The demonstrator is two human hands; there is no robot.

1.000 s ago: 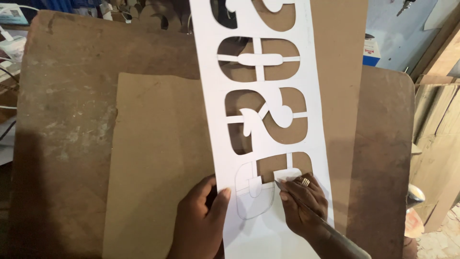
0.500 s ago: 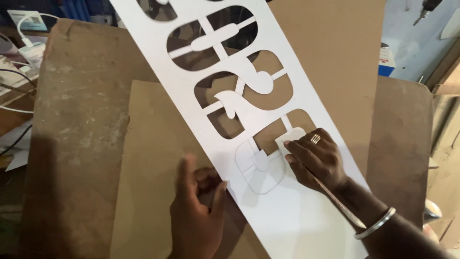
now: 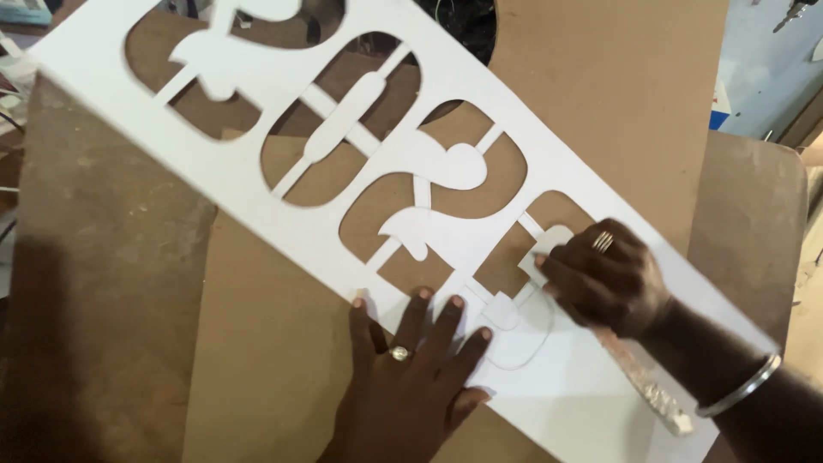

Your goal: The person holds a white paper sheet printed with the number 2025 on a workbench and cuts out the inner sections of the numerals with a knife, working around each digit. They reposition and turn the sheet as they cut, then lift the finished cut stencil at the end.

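A long white board (image 3: 566, 403) with large rounded numeral shapes cut through it lies slantwise over brown sheets. My left hand (image 3: 411, 377), wearing a ring, rests flat on the board's lower edge with its fingers spread. My right hand (image 3: 604, 279), ringed and with a metal bangle on the wrist, is closed around a thin cutter whose foil-wrapped handle (image 3: 643, 386) trails back under my forearm. The cutter's tip is hidden beneath my fingers, at the edge of the lowest cut-out. A faint rounded outline is marked on the board between my hands.
A brown fibreboard sheet (image 3: 257, 360) lies under the white board on a worn brown table (image 3: 94, 257). Another brown sheet (image 3: 617, 86) reaches toward the upper right. Cables and papers sit past the table's left edge.
The white board has swung further onto a slant. My left hand went from curled beside it to flat on it. My right hand stays at the lowest cut-out.
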